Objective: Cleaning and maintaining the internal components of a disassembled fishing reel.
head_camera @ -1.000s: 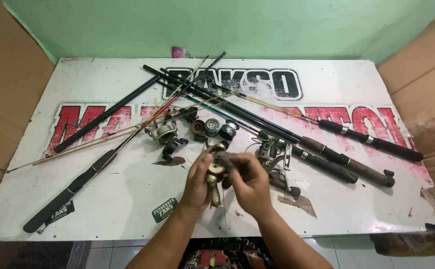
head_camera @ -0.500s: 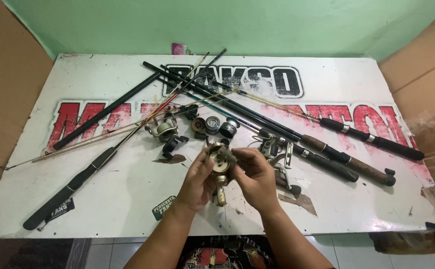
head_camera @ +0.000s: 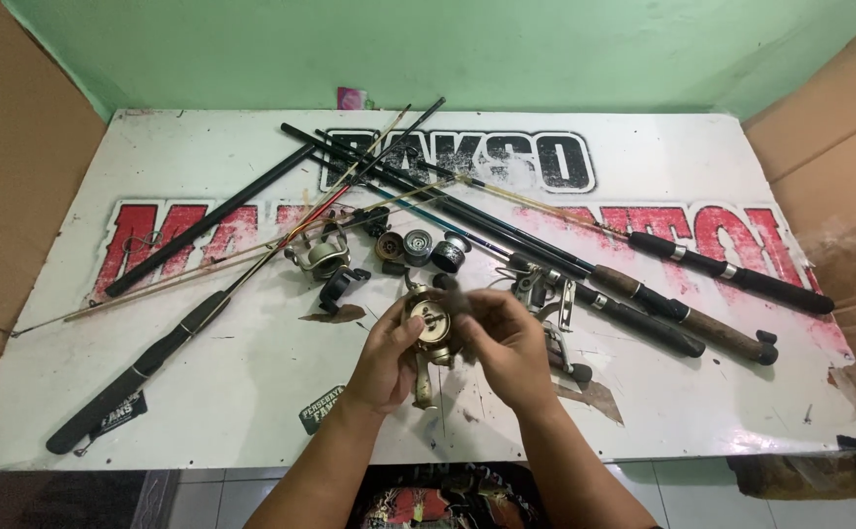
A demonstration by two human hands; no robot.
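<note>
My left hand (head_camera: 384, 358) grips a gold-coloured fishing reel (head_camera: 430, 330) by its body, its foot pointing down towards me. My right hand (head_camera: 506, 343) is at the reel's right side, and its fingertips pinch a small dark part (head_camera: 454, 297) at the reel's top. Both hands hover just above the white printed board (head_camera: 251, 372) that serves as the table top. Behind the hands lie another reel (head_camera: 318, 257), three small round spools (head_camera: 418, 247) and a grey reel (head_camera: 542, 292) partly hidden by my right hand.
Several fishing rods lie crossed over the board: a black-handled rod (head_camera: 139, 372) at the left, dark rods (head_camera: 722, 269) with cork and foam grips at the right. Brown cardboard (head_camera: 834, 147) flanks both sides, and a green wall (head_camera: 447, 49) stands behind.
My hands have shifted slightly with the reel and turned it. My right fingers have moved up to its top, where they now pinch a small dark part.
</note>
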